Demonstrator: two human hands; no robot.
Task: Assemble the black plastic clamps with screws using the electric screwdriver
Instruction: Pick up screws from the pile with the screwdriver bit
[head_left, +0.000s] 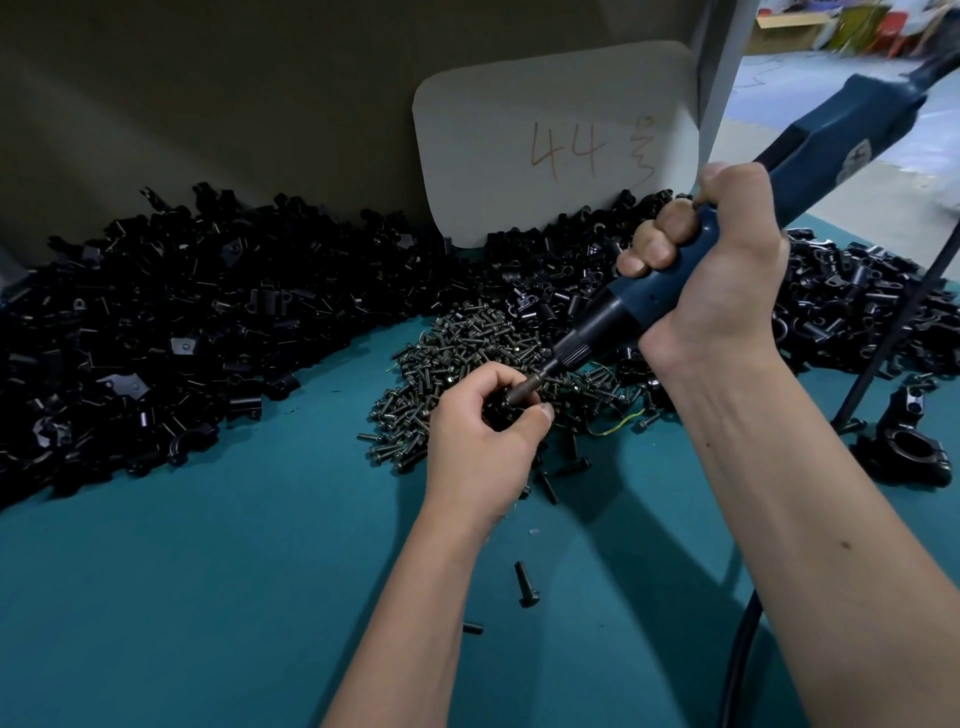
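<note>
My right hand (717, 275) grips a blue electric screwdriver (810, 150), slanted down to the left. Its bit (530, 387) points into a small black clamp part (501, 410) that my left hand (483, 436) holds curled in its fingers; most of the part is hidden by them. Just behind my left hand lies a heap of dark screws (467, 358). A large pile of black plastic clamp pieces (171, 332) covers the left and back of the teal table (208, 597), with more clamp pieces (852, 296) behind my right wrist.
A white card marked "44" (556, 140) leans on the back wall. Assembled clamps (904, 447) lie at the right edge. Loose screws (524, 584) are scattered near my left forearm. The screwdriver's black cable (748, 639) runs down past my right arm.
</note>
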